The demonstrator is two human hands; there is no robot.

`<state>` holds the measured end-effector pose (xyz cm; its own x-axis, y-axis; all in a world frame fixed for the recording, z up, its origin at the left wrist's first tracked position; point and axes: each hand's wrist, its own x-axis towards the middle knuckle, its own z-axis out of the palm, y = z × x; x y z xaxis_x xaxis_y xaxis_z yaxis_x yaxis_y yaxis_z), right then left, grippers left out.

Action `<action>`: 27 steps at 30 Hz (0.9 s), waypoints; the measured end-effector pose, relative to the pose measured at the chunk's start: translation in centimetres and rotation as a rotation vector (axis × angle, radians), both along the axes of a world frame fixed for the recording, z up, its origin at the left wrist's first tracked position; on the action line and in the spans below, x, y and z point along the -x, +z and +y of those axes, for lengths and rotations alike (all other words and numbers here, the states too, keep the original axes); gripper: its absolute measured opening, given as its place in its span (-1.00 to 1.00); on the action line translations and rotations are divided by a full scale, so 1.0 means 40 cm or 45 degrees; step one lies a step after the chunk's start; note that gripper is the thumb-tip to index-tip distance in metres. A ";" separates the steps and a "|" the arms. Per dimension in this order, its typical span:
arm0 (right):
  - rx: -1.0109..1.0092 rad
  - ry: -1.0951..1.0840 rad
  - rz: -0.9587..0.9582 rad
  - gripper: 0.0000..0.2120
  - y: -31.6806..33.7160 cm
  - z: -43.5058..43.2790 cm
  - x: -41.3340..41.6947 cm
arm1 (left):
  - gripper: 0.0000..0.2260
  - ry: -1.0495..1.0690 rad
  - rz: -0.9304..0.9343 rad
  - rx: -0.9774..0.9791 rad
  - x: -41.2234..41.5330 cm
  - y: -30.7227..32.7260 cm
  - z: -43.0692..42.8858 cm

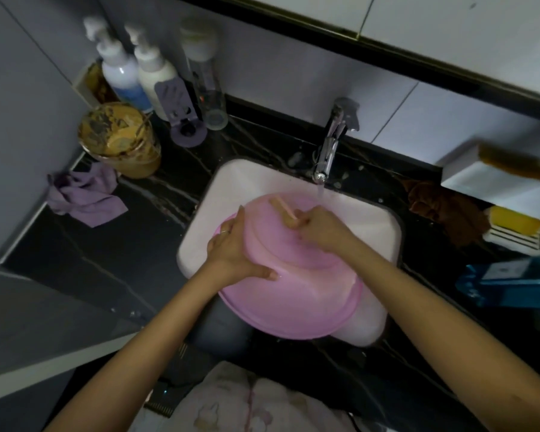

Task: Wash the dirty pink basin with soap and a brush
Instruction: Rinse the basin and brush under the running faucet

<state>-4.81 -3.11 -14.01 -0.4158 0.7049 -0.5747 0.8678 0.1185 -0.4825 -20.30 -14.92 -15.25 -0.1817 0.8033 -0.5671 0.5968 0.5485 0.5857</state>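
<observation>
The pink basin (293, 294) lies upside down and tilted over the white sink (262, 179), its rim hanging past the sink's near edge. My left hand (234, 247) grips the basin's left side, thumb across the underside. My right hand (321, 227) holds a thin pink brush (282, 207) against the basin's raised bottom; the brush head is blurred. Water runs from the chrome tap (331, 145) onto the basin just beside my right hand.
On the black counter at left stand two white pump bottles (138, 73), a dirty yellow-stained tub (119, 138) and a purple cloth (85, 194). A brown rag (443, 210), a yellow sponge (515, 224) and a blue packet (512, 285) lie at right.
</observation>
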 end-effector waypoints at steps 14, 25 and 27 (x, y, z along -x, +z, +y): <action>-0.059 0.124 0.066 -0.71 -0.034 -0.047 -0.002 | 0.31 0.014 0.019 -0.056 -0.003 0.001 -0.001; -0.177 -0.018 -0.288 -0.63 -0.036 0.032 -0.171 | 0.30 -0.021 0.023 -0.065 0.005 0.000 -0.001; -0.185 0.031 -0.132 -0.64 -0.049 0.009 -0.086 | 0.30 -0.021 0.034 -0.060 0.005 -0.002 0.000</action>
<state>-1.37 -2.75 -15.97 -0.3774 0.7740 -0.5084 0.9081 0.2018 -0.3669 -20.50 -14.93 -15.31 -0.1828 0.8320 -0.5238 0.6211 0.5107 0.5945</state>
